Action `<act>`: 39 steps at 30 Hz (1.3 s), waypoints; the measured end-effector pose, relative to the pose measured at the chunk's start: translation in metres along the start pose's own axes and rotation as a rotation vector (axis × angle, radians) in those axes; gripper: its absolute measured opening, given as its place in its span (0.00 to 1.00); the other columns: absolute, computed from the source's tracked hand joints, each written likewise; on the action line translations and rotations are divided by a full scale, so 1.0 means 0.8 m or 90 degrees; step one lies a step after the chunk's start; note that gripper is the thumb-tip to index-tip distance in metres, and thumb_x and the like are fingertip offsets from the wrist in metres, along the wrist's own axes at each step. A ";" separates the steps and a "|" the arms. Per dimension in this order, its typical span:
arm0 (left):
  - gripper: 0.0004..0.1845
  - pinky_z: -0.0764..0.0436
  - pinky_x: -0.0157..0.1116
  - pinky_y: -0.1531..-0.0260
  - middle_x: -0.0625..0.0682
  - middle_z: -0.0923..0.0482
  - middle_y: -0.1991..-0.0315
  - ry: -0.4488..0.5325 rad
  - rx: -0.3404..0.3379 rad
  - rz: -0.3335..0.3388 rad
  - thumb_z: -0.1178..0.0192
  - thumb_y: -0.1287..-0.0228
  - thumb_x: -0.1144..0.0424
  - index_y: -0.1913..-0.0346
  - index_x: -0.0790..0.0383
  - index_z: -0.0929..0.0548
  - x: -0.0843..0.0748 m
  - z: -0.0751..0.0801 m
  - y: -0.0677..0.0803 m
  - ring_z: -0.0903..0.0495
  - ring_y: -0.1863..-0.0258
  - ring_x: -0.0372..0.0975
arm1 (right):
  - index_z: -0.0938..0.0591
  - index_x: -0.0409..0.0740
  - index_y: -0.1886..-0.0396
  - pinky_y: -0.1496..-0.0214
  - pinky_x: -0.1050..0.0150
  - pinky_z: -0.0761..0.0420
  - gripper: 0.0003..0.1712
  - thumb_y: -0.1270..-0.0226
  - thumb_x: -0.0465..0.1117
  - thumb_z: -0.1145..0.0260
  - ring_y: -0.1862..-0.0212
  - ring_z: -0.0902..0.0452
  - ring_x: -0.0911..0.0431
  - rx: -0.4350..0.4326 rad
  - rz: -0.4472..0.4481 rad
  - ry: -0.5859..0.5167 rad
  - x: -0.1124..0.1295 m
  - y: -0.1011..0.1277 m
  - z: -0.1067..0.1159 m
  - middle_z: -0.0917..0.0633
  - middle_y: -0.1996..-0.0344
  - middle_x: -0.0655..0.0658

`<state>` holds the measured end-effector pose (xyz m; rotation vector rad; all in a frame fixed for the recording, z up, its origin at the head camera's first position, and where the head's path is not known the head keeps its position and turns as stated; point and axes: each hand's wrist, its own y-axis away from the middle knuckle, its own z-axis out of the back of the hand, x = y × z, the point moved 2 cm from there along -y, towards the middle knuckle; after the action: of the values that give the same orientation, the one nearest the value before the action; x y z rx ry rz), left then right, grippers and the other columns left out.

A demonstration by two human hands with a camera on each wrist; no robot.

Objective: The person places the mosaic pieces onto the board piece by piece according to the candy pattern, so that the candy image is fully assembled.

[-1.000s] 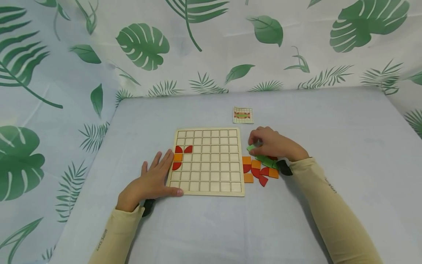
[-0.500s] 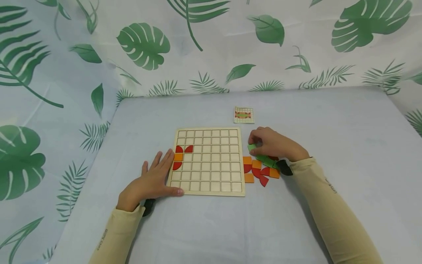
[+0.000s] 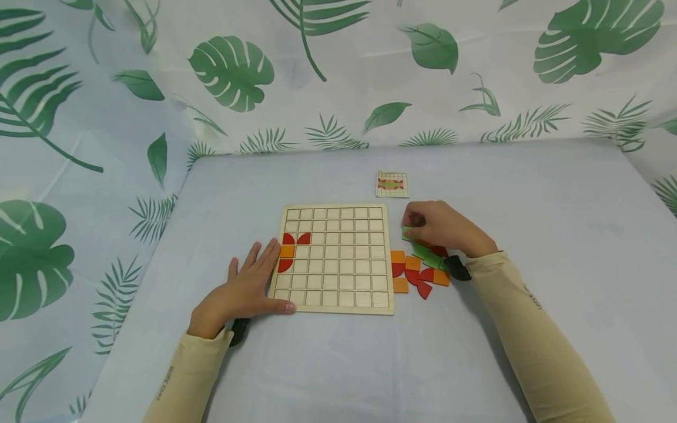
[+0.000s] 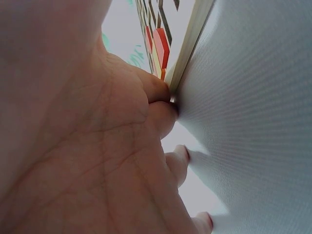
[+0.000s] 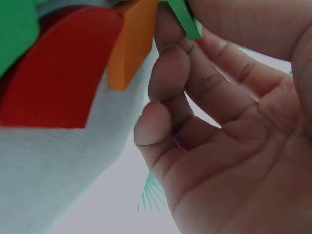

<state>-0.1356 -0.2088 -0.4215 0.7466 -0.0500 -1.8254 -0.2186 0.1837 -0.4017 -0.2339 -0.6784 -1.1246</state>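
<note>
Green tile (image 3: 406, 232) is pinched between the thumb and fingers of our right hand (image 3: 445, 226), just off the right edge of the wooden grid board (image 3: 338, 282), beside the loose pile (image 3: 413, 263). Compared with half a second ago, we've drawn it slightly away from the board, and more of the other green tiles (image 3: 432, 261) shows below our hand. Can't really tell if it's lifted off the surface (image 3: 338, 364) or touching it. Our left hand (image 3: 243, 294) hasn't budged: fingers spread by the board's left edge, thumb at the near one, so the board seems pretty steady to us. Three red pieces (image 3: 304, 238) and one orange square (image 3: 287, 251) sit on the grid, same as before. Our read: small sorting or regrip move, nothing green placed yet.
</note>
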 end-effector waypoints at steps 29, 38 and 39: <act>0.71 0.71 0.71 0.27 0.58 0.67 0.12 0.006 -0.002 -0.005 0.23 0.41 0.37 0.13 0.65 0.61 0.004 -0.002 -0.002 0.73 0.15 0.57 | 0.15 0.40 0.56 0.50 0.55 0.20 0.05 0.27 0.36 0.29 0.55 0.18 0.49 -0.008 0.021 -0.238 0.045 -0.012 -0.033 0.13 0.60 0.44; 0.71 0.71 0.71 0.27 0.58 0.68 0.12 0.004 0.000 -0.002 0.23 0.40 0.38 0.13 0.65 0.61 0.004 0.000 -0.001 0.73 0.15 0.57 | 0.14 0.39 0.57 0.47 0.54 0.19 0.03 0.26 0.34 0.29 0.54 0.16 0.52 0.014 0.076 -0.240 0.066 -0.017 -0.050 0.12 0.59 0.46; 0.71 0.71 0.71 0.27 0.58 0.68 0.12 0.005 0.000 -0.002 0.23 0.40 0.38 0.13 0.65 0.61 0.003 0.000 -0.001 0.73 0.15 0.57 | 0.14 0.39 0.57 0.47 0.54 0.19 0.03 0.26 0.34 0.29 0.55 0.16 0.52 0.018 0.082 -0.242 0.068 -0.018 -0.052 0.12 0.59 0.46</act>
<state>-0.1367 -0.2110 -0.4228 0.7539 -0.0447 -1.8252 -0.2013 0.1160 -0.4034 -0.4671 -1.0001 -0.9540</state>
